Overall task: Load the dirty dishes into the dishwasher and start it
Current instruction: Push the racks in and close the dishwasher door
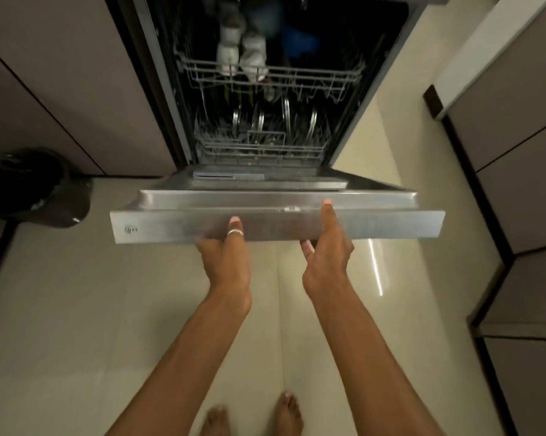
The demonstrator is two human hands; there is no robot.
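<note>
The dishwasher door [171, 228] is steel and hangs partly open, its top edge toward me. My left hand [226, 256] grips that edge from below, thumb with a ring on the front face. My right hand [326, 243] holds the same edge just to the right, thumb up over the rim. Inside the dark tub, the lower rack [262, 146] holds several upright plates [259, 121]. The upper rack [274, 73] carries pale cups [243, 51] and a blue item [300, 42].
A black lined waste bin [35, 187] stands on the floor at the left. Grey cabinet fronts [60, 89] flank the dishwasher on the left, and more cabinets [517, 184] run along the right. My bare feet [252, 416] are on the cream tiled floor.
</note>
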